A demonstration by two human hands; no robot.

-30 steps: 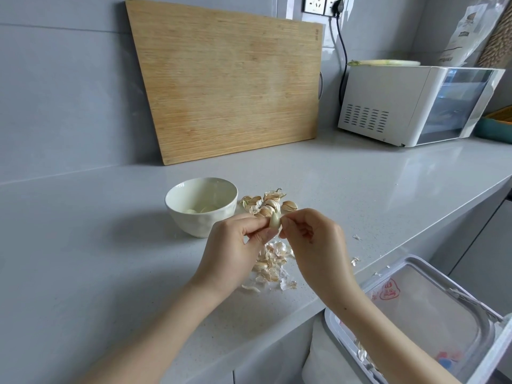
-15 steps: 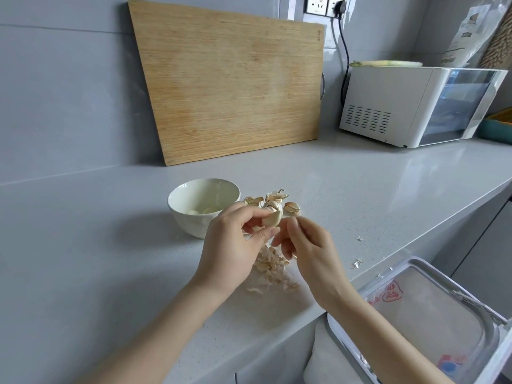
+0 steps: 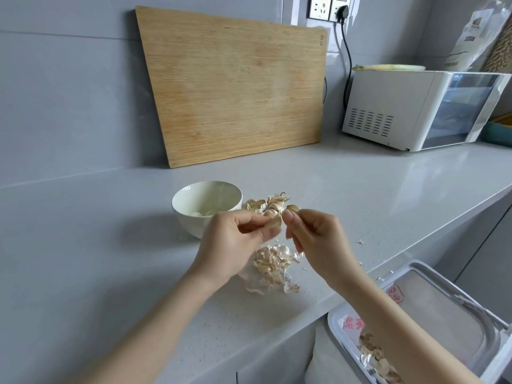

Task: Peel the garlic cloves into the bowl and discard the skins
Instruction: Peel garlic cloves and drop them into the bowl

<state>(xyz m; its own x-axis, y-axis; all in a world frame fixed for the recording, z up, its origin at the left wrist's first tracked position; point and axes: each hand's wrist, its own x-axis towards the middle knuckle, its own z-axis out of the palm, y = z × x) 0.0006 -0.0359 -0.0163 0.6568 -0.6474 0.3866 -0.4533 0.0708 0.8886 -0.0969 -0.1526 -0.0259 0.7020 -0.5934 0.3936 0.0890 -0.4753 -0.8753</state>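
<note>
My left hand (image 3: 235, 239) pinches a pale garlic clove (image 3: 274, 221) between thumb and curled fingers; it is too blurred to say how much tan skin is left on it. I hold it above the grey stone counter (image 3: 110, 245), just right of the small white ceramic bowl (image 3: 177, 202) where a few peeled cloves (image 3: 197, 213) lie. My right hand (image 3: 313, 236) sits just beside it, fingers curled, thumb tip at the clove; I cannot tell whether it has a shred pinched. The risks, as I judge them: the slick clove could squirt from my grip into the papery loose skins (image 3: 273, 263) below, or over the edge into the lined white bin (image 3: 432, 306). Light flakes could drift into the bowl.
</note>
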